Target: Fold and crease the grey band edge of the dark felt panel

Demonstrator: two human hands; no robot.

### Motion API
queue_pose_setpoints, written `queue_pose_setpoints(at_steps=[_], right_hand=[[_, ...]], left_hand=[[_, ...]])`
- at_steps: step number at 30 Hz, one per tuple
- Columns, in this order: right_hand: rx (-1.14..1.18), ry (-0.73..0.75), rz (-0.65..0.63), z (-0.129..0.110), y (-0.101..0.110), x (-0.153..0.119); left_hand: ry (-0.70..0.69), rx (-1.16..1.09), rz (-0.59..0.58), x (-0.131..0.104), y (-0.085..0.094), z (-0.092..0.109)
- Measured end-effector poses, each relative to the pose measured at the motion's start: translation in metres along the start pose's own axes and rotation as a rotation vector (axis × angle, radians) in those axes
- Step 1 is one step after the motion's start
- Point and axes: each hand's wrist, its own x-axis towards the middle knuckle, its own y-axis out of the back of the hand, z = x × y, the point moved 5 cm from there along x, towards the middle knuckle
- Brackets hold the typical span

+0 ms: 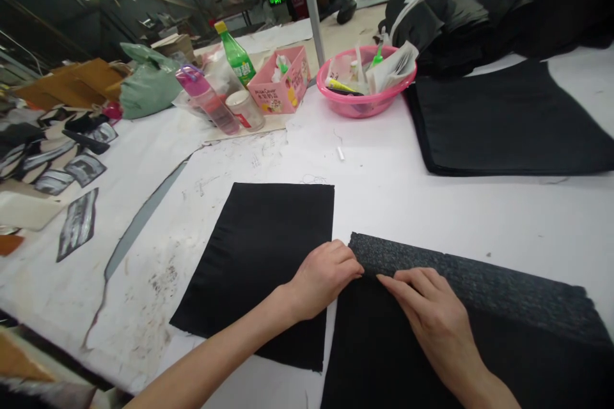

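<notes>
A black fabric piece (384,358) lies in front of me, with a speckled dark grey band (484,275) along its far edge. My left hand (329,275) is closed, its fingertips pinching this piece at its left edge, just below the band. Close beside it, my right hand (434,316) has its fingers drawn together, thumb and fingertips gripping the fabric at the band's lower border. What lies under the fingertips is hidden. My left forearm crosses over a second, smaller black fabric piece (259,236) lying flat to the left.
Folded black fabric (503,121) is stacked at the right, near a pink basin (367,102) of small items. A pink box (283,86), green bottle (235,54), purple bottle (208,99) and jar (245,110) stand behind. The white table covering (158,255) is torn at left.
</notes>
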Motion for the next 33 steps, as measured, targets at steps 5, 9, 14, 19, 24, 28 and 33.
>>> queue_pose_setpoints(at_steps=[5, 9, 14, 19, 24, 28, 33], right_hand=[[-0.015, 0.006, 0.000, -0.002, 0.002, 0.001], [-0.004, 0.006, 0.001, -0.003, 0.002, 0.001], [0.006, 0.014, 0.012, -0.003, 0.001, 0.001], [0.005, 0.016, 0.031, -0.004, 0.002, 0.003], [0.017, 0.020, 0.024, -0.003, 0.001, 0.004], [0.007, 0.028, 0.019, -0.003, 0.000, 0.003], [0.003, 0.018, 0.021, -0.003, 0.000, 0.003]], left_hand=[[-0.103, 0.133, -0.012, -0.005, -0.002, 0.003], [-0.149, 0.208, -0.042, -0.008, -0.002, 0.005], [-0.150, 0.231, -0.053, -0.009, -0.001, 0.005], [-0.157, 0.246, -0.060, -0.009, -0.002, 0.006], [-0.171, 0.265, -0.075, -0.010, -0.004, 0.006], [-0.163, 0.274, -0.085, -0.011, -0.006, 0.006], [-0.163, 0.272, -0.083, -0.011, -0.006, 0.005]])
